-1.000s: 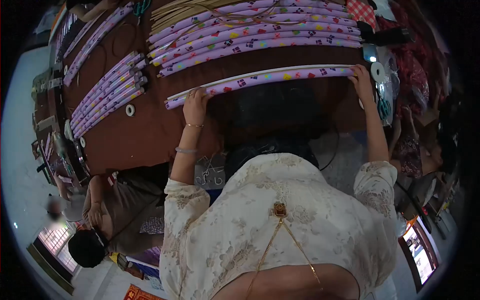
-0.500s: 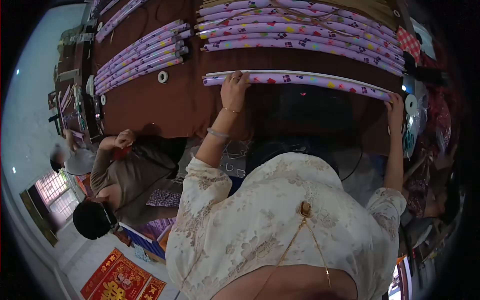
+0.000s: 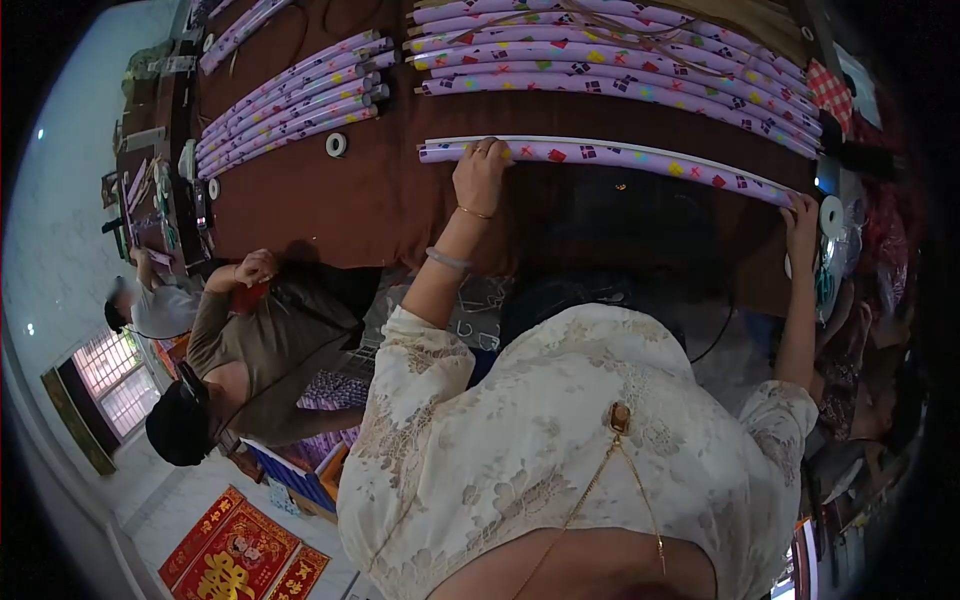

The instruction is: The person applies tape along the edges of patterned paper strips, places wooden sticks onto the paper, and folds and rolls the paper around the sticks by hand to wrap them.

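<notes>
A long purple patterned roll (image 3: 640,162) with a white strip along its far edge lies across the brown table, near its front edge. My left hand (image 3: 480,175) grips the roll close to its left end, fingers bent over the top. At the right end, my right hand (image 3: 801,215) has its fingers closed around the tip. Beyond the held roll, several similar purple rolls (image 3: 620,82) lie side by side. A white tape ring (image 3: 831,216) is just right of my right hand.
More purple rolls (image 3: 290,105) are stacked at the left of the brown table (image 3: 290,200), beside another tape ring (image 3: 337,145). A co-worker (image 3: 270,350) in a dark cap sits at the left; another person (image 3: 160,308) is farther off. Red printed sheets (image 3: 240,550) lie on the floor.
The view has swung, so the table and both hands appear farther right. Both hands still hold the roll's ends. The near co-worker's hand has risen toward the table edge.
</notes>
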Available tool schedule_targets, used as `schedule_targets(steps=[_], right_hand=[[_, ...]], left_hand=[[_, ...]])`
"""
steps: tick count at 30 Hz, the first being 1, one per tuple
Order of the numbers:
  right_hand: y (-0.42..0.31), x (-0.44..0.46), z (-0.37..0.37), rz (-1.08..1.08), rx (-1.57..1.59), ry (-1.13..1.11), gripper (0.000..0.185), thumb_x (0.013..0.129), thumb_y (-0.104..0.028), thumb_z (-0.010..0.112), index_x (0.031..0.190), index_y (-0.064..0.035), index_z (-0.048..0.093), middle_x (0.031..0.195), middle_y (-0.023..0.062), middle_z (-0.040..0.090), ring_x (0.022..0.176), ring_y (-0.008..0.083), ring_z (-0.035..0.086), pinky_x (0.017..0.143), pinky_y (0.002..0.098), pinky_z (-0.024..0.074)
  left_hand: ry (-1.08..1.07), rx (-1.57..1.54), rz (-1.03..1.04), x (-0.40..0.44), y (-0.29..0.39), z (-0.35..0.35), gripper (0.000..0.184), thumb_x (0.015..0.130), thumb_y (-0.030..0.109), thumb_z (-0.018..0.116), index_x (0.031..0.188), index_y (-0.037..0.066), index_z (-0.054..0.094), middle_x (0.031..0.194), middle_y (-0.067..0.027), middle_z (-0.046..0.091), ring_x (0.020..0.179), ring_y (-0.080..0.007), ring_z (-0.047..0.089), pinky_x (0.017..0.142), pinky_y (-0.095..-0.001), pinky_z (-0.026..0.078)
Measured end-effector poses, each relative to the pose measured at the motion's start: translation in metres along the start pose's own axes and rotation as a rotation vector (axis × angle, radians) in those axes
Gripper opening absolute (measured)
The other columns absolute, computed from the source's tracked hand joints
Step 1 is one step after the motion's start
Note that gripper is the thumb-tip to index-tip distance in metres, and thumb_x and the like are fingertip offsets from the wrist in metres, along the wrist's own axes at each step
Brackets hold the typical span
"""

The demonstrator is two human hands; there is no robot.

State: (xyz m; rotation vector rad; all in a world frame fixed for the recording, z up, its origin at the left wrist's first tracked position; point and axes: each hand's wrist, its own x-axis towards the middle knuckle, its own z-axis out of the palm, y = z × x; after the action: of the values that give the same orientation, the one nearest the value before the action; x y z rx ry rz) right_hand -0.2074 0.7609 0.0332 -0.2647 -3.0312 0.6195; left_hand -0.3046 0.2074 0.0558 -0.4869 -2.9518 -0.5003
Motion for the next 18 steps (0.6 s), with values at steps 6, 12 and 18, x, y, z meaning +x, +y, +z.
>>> schedule_targets(steps=[6,12,18], right_hand=[[-0.001,0.002,0.004,-0.040,-0.099,0.036,0.028,0.083,0.001,0.055,0.110,-0.0057,0.056,0.112,0.0120,0.044,0.103,0.0242,0.049,0.087,0.0306,0.0419],[-0.028,-0.002,-0.011,0.073,0.058,0.007,0.033,0.082,-0.004,0.056,0.115,-0.0079,0.053,0.115,0.0140,0.044,0.105,0.0304,0.047,0.088,0.0338,0.0399],[-0.018,-0.007,-0.005,0.092,0.156,0.146,0.044,0.076,0.000,0.062,0.114,-0.0036,0.041,0.113,0.0147,0.044,0.100,0.0311,0.048,0.086,0.0352,0.0403]], left_hand=[[0.047,-0.034,0.053,0.002,-0.004,0.001,0.023,0.070,0.015,0.065,0.091,0.009,0.058,0.098,-0.0056,0.061,0.092,-0.0270,0.057,0.072,-0.0365,0.049],[0.032,-0.028,0.100,0.007,-0.007,0.003,0.022,0.071,0.014,0.064,0.091,0.008,0.058,0.099,-0.0082,0.060,0.092,-0.0283,0.056,0.075,-0.0370,0.048],[-0.016,-0.022,0.114,0.006,-0.007,0.000,0.029,0.071,0.015,0.065,0.098,0.008,0.056,0.101,-0.0079,0.060,0.093,-0.0277,0.056,0.076,-0.0370,0.047]])
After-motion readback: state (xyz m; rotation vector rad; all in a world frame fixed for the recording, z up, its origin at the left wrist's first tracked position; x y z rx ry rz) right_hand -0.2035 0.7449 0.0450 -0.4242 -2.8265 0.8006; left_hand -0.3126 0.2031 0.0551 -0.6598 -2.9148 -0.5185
